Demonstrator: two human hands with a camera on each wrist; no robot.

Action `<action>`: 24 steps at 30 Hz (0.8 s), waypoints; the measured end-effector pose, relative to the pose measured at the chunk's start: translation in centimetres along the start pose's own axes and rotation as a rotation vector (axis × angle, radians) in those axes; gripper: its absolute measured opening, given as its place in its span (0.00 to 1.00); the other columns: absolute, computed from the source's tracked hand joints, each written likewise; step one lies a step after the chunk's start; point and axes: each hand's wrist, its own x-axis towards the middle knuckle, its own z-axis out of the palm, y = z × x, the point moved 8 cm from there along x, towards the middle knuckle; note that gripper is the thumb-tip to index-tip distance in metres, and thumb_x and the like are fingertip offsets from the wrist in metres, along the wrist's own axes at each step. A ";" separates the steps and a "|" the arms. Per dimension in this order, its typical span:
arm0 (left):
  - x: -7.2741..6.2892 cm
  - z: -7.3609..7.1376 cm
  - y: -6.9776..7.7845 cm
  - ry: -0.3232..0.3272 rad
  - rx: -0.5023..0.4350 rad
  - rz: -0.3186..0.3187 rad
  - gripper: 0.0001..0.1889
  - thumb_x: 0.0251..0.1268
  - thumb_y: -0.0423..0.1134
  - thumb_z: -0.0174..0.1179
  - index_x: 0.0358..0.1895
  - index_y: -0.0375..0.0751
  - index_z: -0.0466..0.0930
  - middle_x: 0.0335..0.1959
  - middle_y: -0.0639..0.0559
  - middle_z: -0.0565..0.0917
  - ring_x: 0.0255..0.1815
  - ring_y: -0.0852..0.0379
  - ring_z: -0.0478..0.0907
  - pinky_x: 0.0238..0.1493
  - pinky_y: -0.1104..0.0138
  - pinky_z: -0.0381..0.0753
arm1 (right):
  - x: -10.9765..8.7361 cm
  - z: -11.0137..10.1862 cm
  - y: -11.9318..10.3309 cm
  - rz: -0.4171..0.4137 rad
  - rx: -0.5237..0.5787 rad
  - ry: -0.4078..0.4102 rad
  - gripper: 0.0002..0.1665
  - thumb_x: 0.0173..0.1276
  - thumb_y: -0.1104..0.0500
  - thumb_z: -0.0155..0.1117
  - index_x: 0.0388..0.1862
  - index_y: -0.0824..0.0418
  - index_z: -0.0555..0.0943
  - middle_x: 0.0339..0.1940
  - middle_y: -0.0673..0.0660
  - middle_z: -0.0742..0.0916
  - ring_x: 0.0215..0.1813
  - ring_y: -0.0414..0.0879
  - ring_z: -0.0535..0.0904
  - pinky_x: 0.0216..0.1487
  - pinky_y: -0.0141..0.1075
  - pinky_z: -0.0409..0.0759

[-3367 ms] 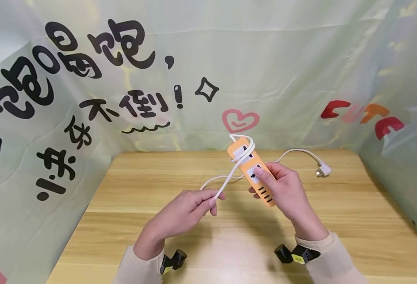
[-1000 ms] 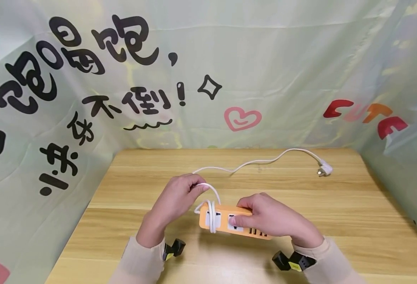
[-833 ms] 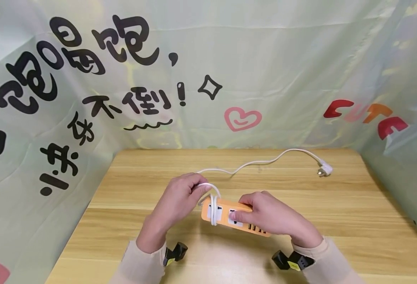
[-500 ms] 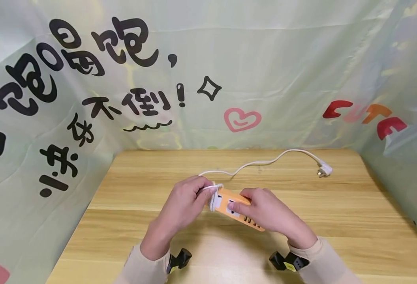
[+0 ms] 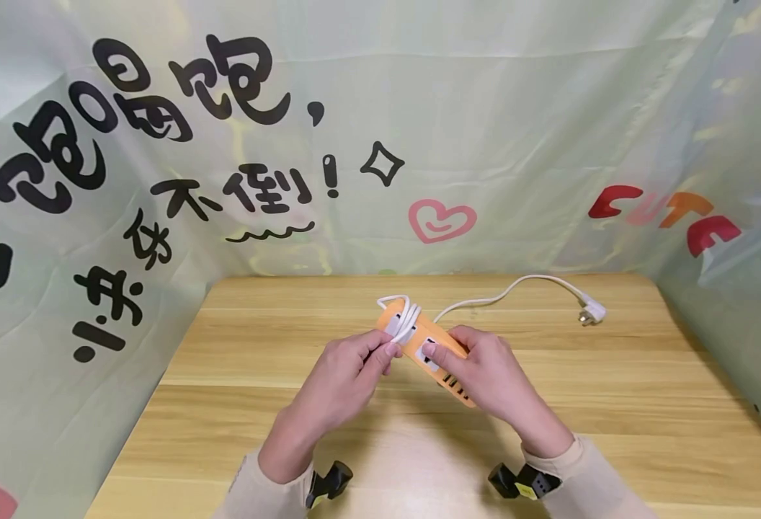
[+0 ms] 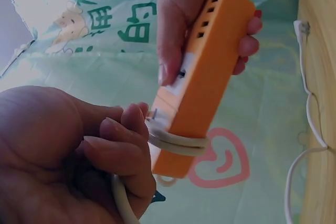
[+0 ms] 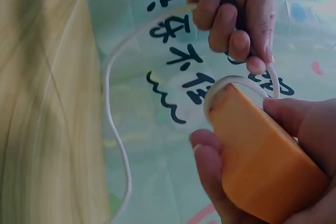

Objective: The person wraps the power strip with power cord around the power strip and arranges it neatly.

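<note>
An orange power strip [image 5: 442, 337] with white sockets and a row of dark USB slots is held tilted above the table. My right hand [image 5: 494, 371] grips its slotted end, thumb on a socket face. White cord [image 5: 408, 317] loops around the far end of the strip. My left hand [image 5: 344, 375] pinches the cord close to that end. In the left wrist view the coils [image 6: 178, 144] lie side by side around the orange body, and the cord runs through the curled fingers [image 6: 123, 145]. The right wrist view shows the underside of the strip [image 7: 257, 156].
The loose cord runs back across the wooden table [image 5: 257, 346] to a white plug [image 5: 592, 310] at the right rear. Printed fabric walls [image 5: 517, 144] enclose the table at the back and sides. Each wrist wears a small black camera [image 5: 330, 483].
The strip has swung from nearly level to slanting, its wrapped end now raised and farther away. My left hand has drawn the cord over the strip's top face toward me. Both hands keep their hold.
</note>
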 end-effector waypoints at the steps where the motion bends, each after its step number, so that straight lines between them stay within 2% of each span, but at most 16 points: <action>1: 0.0 -0.1 0.0 0.008 -0.002 -0.004 0.10 0.82 0.42 0.58 0.36 0.51 0.84 0.27 0.60 0.81 0.23 0.65 0.70 0.27 0.69 0.73 | 0.0 0.1 0.1 0.007 0.030 -0.010 0.22 0.73 0.39 0.71 0.39 0.58 0.86 0.23 0.51 0.85 0.23 0.43 0.81 0.26 0.36 0.80; 5: 0.0 -0.5 -0.1 0.062 -0.042 -0.012 0.08 0.80 0.41 0.60 0.43 0.50 0.89 0.32 0.61 0.87 0.29 0.65 0.76 0.33 0.69 0.78 | -0.2 0.4 0.2 0.037 0.175 -0.088 0.20 0.73 0.44 0.72 0.43 0.61 0.84 0.27 0.54 0.87 0.26 0.46 0.84 0.27 0.38 0.84; 8: -0.1 -0.7 0.0 0.104 -0.084 -0.014 0.08 0.80 0.39 0.61 0.46 0.49 0.91 0.37 0.61 0.89 0.31 0.64 0.77 0.36 0.69 0.80 | -0.5 0.4 -0.1 0.028 0.227 -0.121 0.20 0.74 0.47 0.71 0.50 0.63 0.84 0.31 0.56 0.87 0.29 0.47 0.85 0.29 0.39 0.84; 11: -0.2 -0.7 0.2 0.106 -0.126 -0.012 0.09 0.81 0.38 0.59 0.48 0.48 0.90 0.37 0.60 0.89 0.28 0.63 0.76 0.32 0.69 0.80 | -0.7 0.1 -0.5 0.001 0.199 -0.082 0.20 0.77 0.48 0.69 0.55 0.63 0.84 0.33 0.56 0.87 0.30 0.46 0.83 0.31 0.37 0.83; 17: -0.2 -0.3 -0.1 0.049 -0.172 -0.024 0.10 0.82 0.41 0.58 0.47 0.46 0.89 0.30 0.56 0.87 0.28 0.61 0.80 0.28 0.68 0.81 | -0.8 -0.5 -0.8 -0.001 0.158 0.038 0.20 0.77 0.46 0.69 0.54 0.61 0.86 0.32 0.55 0.88 0.29 0.46 0.82 0.29 0.36 0.82; 21: 0.0 -0.5 -0.4 0.064 -0.133 -0.030 0.09 0.80 0.43 0.61 0.40 0.49 0.89 0.27 0.59 0.85 0.25 0.65 0.79 0.25 0.69 0.79 | -0.6 -0.5 -0.7 -0.006 0.159 0.067 0.20 0.77 0.46 0.69 0.54 0.60 0.87 0.33 0.56 0.88 0.30 0.46 0.82 0.29 0.36 0.82; 24: 0.1 -0.6 -0.3 0.094 -0.091 0.000 0.08 0.77 0.43 0.64 0.37 0.50 0.88 0.25 0.61 0.85 0.23 0.67 0.77 0.22 0.69 0.77 | -0.5 -0.5 -0.6 0.006 0.186 0.063 0.21 0.77 0.45 0.69 0.54 0.61 0.87 0.32 0.56 0.88 0.29 0.46 0.83 0.29 0.36 0.82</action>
